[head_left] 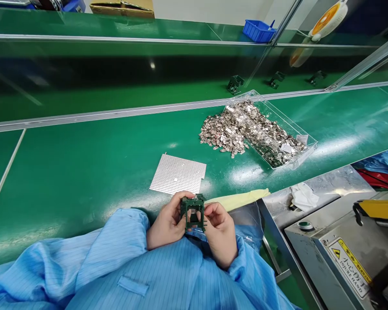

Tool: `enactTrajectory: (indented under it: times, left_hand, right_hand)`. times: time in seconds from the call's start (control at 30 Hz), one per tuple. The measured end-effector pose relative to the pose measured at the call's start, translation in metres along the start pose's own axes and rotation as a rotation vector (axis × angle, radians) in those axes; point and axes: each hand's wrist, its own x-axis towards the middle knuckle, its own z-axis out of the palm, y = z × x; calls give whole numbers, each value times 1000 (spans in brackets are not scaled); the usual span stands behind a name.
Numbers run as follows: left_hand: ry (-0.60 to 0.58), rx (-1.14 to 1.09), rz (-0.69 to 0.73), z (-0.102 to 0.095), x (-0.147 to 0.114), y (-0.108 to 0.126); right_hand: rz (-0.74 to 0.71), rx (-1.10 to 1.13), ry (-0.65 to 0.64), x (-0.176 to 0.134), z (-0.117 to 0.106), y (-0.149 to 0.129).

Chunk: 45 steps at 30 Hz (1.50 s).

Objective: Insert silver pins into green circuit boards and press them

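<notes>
A small dark green plastic frame [200, 201] with a square opening is between my two hands, close to my body. My left hand [170, 220] grips its left side, fingers curled round it. On the opposite side, my right hand [220, 232] has its thumb and fingers pressed to the frame's edge; whether a small part sits between those fingertips is too fine to tell. Just beyond the hands lies a silvery sheet [179, 173] ruled into many narrow strips, with a few little bits on top.
Right of centre, a tilted clear plastic tray [297, 129] spills small metal pieces [224, 131] onto the green bench. Several dark frames [235, 84] stand behind the metal rail. A yellow cloth [242, 199] lies at the bench edge. At lower right is a metal machine [326, 245] bearing a hand-injury warning label.
</notes>
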Motion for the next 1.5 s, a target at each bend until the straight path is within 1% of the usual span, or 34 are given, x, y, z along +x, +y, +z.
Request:
enactTrajectory:
  times: [0.17,0.3,0.4,0.57,0.77,0.9,1.03,1.27,1.5]
  left_hand:
    - [-11,-40,1,2,-1,-1]
    - [-26,-45,-11,1,-1,-1]
    - [-27,-45,-4,1,0,0]
    - [-6,-28,-33,2,0,2]
    - [-1,-2,-15,0,-1,-2]
    - [-24,-33,-15,1,0,-6]
    - [-34,-45,-6,1,0,-7]
    - [3,13,17,-1,-1,-11]
    - [14,70,31,-1,-1,-9]
  right_hand:
    - [-55,-31,12,-3,0,1]
    - [-69,-67,13,-4,-2,3]
    - [-61,-98,20,-5,-3,3]
    - [-41,-80,17,-3,-3,1]
    - [-68,-153,64,-2,0,-3]
    - [-28,-127,39,-2,-1,-1]
    - [-37,-135,61,-4,-3,3]
    - [-17,-192,75,-5,-1,2]
    - [-58,-200,86,-4,-4,2]
